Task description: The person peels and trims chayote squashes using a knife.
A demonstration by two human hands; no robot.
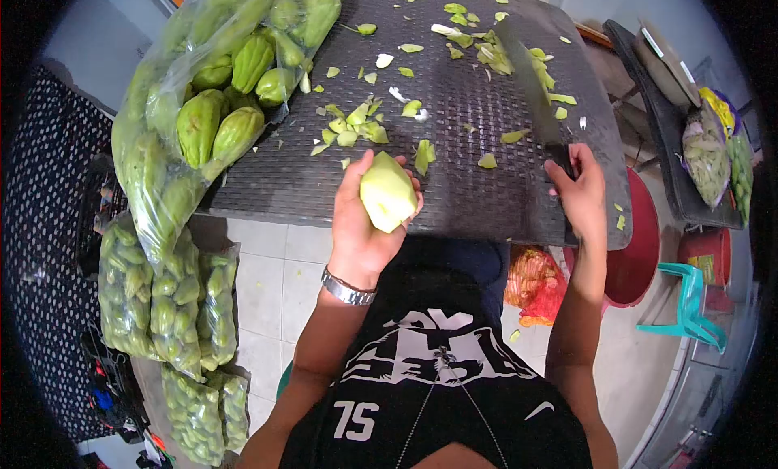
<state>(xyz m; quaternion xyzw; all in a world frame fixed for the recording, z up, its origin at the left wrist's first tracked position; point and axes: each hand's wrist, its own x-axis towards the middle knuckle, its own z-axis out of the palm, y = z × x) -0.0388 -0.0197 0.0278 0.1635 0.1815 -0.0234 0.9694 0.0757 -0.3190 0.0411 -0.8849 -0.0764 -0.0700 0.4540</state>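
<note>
Peeled chayote (387, 192), pale green with flat cut faces, rests in the palm of the person's left hand (356, 234), held above the near edge of a dark, woven-textured desk (478, 198). The left grip is closed around it: the thumb lies along one side, the fingers curl around the other, and the cut surface faces up. A silver watch (348, 289) circles the left wrist.

The right hand (585, 195) is at the right end of the desk, its grip closed on the dark handle of a large knife (536, 96). The blade points away from the person, reaching across the desk.

Green peelings (347, 137) are scattered over the desk, with one cluster just beyond the chayote and another around the far part of the blade. At the far left, a big clear plastic bag (154, 137) lies over the desk's edge, its opening showing whole, unpeeled chayotes (198, 129).

Lower down on the left are more filled bags (174, 307), beside a pale tiled floor (261, 307). Below the desk on the right are a red tub (636, 250) and a red and orange sack (535, 287). Farther right stands a teal plastic chair (689, 303). The person wears a black shirt (462, 404) with white print.
</note>
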